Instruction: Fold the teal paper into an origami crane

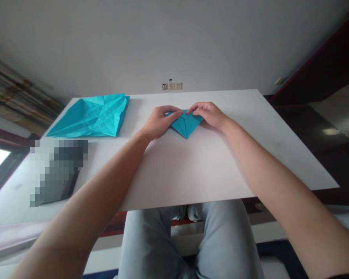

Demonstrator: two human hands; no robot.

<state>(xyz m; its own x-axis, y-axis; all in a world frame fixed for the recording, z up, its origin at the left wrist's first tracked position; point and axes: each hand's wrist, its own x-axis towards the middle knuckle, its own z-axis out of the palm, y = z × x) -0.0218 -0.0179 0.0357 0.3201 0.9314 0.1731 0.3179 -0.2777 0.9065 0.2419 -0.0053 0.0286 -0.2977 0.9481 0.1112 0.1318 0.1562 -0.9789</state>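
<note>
A small piece of folded turquoise paper (186,124) is held between my two hands over the white table (189,174). Its point faces me, and crease lines meet near its middle. My left hand (162,119) pinches its left upper edge, thumb on top. On the other side, my right hand (209,114) grips the right upper edge with thumb and bent fingers. The fingertips of both hands come close together at the top of the paper. The fingers beneath the paper are partly hidden.
Larger creased turquoise paper (95,116) lies at the table's far left corner. Nearer me on the left is a dark, flat object (71,182), mostly blurred by pixelation. Wall sockets (171,86) sit just beyond the back edge, and a curtain (17,97) hangs at left.
</note>
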